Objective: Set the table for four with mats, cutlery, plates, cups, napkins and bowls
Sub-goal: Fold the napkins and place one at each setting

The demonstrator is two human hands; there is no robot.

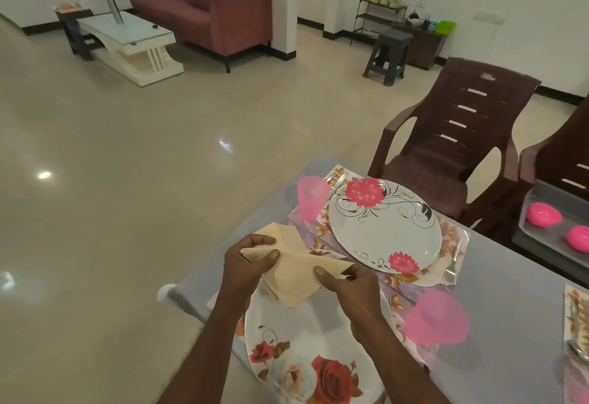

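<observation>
Folding a napkin over the near plate
Left hand (247,263) and right hand (349,279) each pinch the yellow napkin (294,273), seemingly to crease it

One head-worn camera looks forward and down, close over the table (497,279) corner, room beyond.

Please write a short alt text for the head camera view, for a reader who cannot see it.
Both hands, the left hand and right hand, hold a pale yellow napkin above a rose-patterned plate. Beyond it, a second place has a pink-flowered plate, a fork and a pink cup.
</observation>
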